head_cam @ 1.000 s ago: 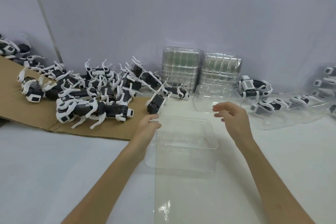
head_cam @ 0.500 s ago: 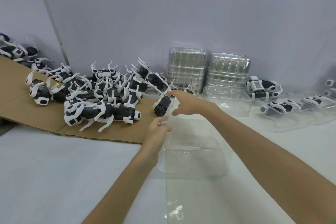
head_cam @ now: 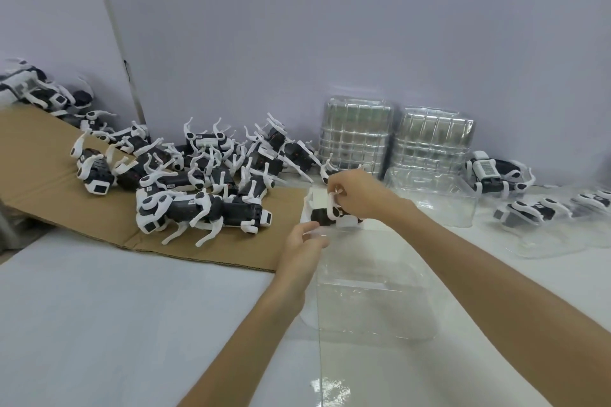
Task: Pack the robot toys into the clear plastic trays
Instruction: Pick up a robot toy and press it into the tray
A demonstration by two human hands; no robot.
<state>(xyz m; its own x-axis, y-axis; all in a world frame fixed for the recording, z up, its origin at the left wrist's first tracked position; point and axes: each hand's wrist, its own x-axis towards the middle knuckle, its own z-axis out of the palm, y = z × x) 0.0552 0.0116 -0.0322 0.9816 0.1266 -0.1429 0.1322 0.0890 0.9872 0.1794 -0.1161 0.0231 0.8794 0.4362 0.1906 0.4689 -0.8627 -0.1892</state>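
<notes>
A clear plastic tray (head_cam: 370, 301) lies open on the white table before me. My left hand (head_cam: 302, 249) pinches its far left rim. My right hand (head_cam: 355, 193) grips a black and white robot toy (head_cam: 325, 213) by a white leg, just beyond the tray's far edge. Several more robot toys (head_cam: 201, 182) lie heaped on a brown cardboard sheet (head_cam: 49, 182) to the left.
Two stacks of clear trays (head_cam: 393, 139) lean against the back wall. A loose clear tray (head_cam: 439, 205) lies in front of them. More robot toys (head_cam: 496, 175) sit at the right, some in clear trays (head_cam: 545, 241). A wall post (head_cam: 122, 53) stands at the left.
My right hand reached left across the tray to the robot toy at the cardboard's edge and took hold of it. My left hand stayed on the tray's rim.
</notes>
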